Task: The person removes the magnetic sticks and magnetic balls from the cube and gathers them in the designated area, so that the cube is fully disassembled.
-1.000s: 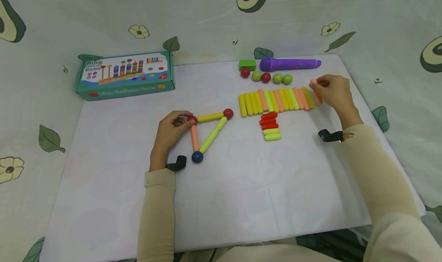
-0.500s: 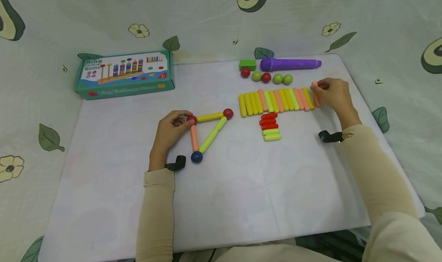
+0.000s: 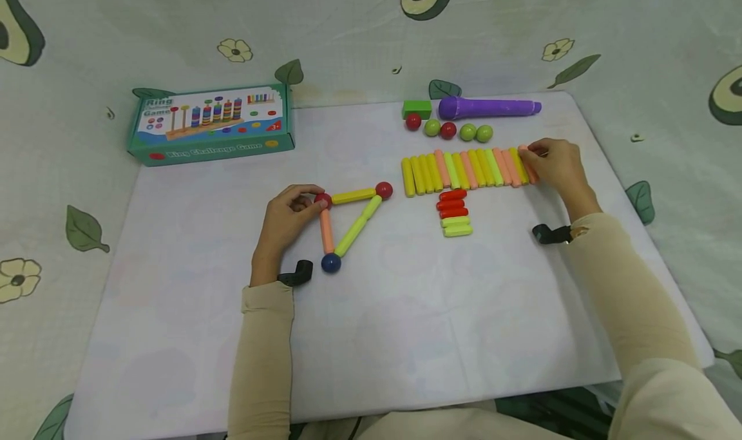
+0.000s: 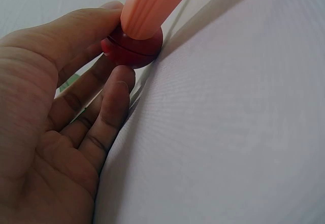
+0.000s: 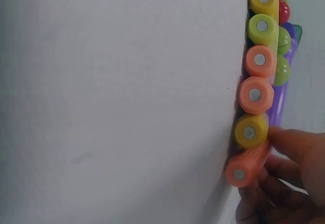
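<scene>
My left hand [image 3: 286, 221] pinches a red ball [image 4: 133, 49] between thumb and fingers. That ball is one corner of a triangle lying on the table, joined to an orange magnetic stick [image 3: 326, 230] and a yellow magnetic stick [image 3: 353, 196]. A second red ball [image 3: 384, 190], a lime green side [image 3: 358, 226] and a dark blue ball [image 3: 331, 263] complete the outline. At the right end of a row of magnetic sticks [image 3: 469, 169], my right hand [image 3: 558, 167] holds another orange magnetic stick [image 5: 246, 167], set against a yellow one [image 5: 251, 131].
Below the row lie short red sticks [image 3: 452, 204] and lime sticks [image 3: 456, 230]. Behind it sit red and green balls [image 3: 447, 130], a green block [image 3: 417, 109] and a purple microphone-shaped toy [image 3: 489, 108]. A green game box [image 3: 211, 125] stands at the back left.
My right hand has moved slightly left and down, bringing the orange magnetic stick from apart to beside the row's last yellow stick. My left hand stays on the red ball.
</scene>
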Motion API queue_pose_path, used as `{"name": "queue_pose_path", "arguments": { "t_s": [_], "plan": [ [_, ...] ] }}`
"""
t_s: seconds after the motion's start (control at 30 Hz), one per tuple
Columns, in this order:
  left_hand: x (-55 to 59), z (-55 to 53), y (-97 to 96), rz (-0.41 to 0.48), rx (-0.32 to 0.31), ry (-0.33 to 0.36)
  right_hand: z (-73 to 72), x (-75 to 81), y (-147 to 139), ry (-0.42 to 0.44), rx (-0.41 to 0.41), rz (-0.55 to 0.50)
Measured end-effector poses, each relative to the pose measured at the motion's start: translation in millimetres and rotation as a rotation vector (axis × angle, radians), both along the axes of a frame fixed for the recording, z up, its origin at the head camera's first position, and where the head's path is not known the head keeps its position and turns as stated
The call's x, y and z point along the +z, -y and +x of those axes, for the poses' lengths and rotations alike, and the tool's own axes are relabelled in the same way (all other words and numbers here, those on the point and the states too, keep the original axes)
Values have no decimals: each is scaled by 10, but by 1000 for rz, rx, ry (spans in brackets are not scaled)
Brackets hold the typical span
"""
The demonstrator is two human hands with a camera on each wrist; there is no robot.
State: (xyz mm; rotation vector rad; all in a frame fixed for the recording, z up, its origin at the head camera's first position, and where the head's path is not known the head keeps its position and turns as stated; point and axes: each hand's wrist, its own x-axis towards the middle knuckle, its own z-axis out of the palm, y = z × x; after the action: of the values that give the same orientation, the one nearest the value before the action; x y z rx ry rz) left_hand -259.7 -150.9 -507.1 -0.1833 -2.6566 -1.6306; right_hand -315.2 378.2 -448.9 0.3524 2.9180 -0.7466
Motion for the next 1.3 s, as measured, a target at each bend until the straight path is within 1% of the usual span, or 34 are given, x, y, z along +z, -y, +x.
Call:
{"name": "queue_pose_path", "arguments": {
  "t_s": [0.13,0.3,0.4,0.47,0.57,0.63,0.7,0.77,0.93,1.0,1.13,1.3],
  "plan": [
    [5,3,1,3,-2,-6,3,-26,-11,-1,19,11],
    [8,5,0,8,-3,-5,18,-44,-12,28,19,22],
    [13,1,12,5,-8,6,61,-24,42,1,18,33],
    [13,-7,23,0,-11,13,123,9,133,-68,47,48],
    [26,-9,30,-8,-12,11,257,68,356,-199,124,67],
    [28,-12,32,-6,-9,3,339,94,540,-290,199,74],
    [25,-11,28,-3,-4,-2,404,109,720,-338,261,71],
    [6,-7,20,4,-5,0,457,109,878,-348,318,75],
    [-26,20,3,22,-23,10,588,91,1208,-295,430,48],
    [-33,24,4,27,-26,5,639,91,1329,-291,480,26],
    [-24,22,17,31,-23,-13,738,95,1586,-337,595,-21],
    [-14,-1,21,42,-28,-17,897,72,1930,-401,744,-73]
  ]
}}
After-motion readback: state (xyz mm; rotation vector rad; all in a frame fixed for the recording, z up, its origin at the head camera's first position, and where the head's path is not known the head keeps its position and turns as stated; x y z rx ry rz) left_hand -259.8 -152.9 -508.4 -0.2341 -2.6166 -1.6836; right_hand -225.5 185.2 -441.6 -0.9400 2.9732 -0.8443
